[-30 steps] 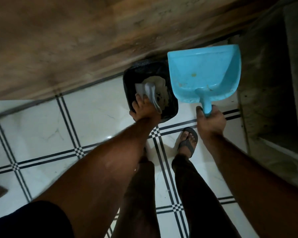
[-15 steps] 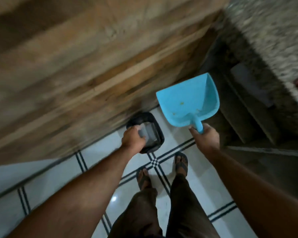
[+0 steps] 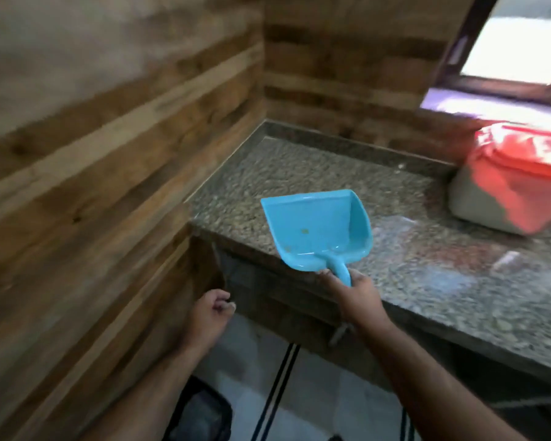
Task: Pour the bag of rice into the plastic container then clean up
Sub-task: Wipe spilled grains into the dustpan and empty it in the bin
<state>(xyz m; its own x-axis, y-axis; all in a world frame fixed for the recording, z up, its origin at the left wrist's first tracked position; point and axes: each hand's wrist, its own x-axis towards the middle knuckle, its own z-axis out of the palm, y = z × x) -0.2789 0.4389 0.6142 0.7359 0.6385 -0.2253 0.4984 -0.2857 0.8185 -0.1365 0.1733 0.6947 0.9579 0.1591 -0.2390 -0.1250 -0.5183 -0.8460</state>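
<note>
Over the granite counter point(image 3: 299, 173), right hand point(image 3: 357, 297) fingers around blue dustpan point(image 3: 315, 230); left hand point(image 3: 209, 316) loosely curled, empty.

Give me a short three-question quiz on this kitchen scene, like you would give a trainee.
1. True or false: the right hand grips the blue dustpan by its handle.
2. What is the left hand holding? A) a cloth B) a broom C) nothing visible
3. What colour is the lid of the plastic container on the granite counter?

Key: 1 true; 2 C; 3 red.
</note>
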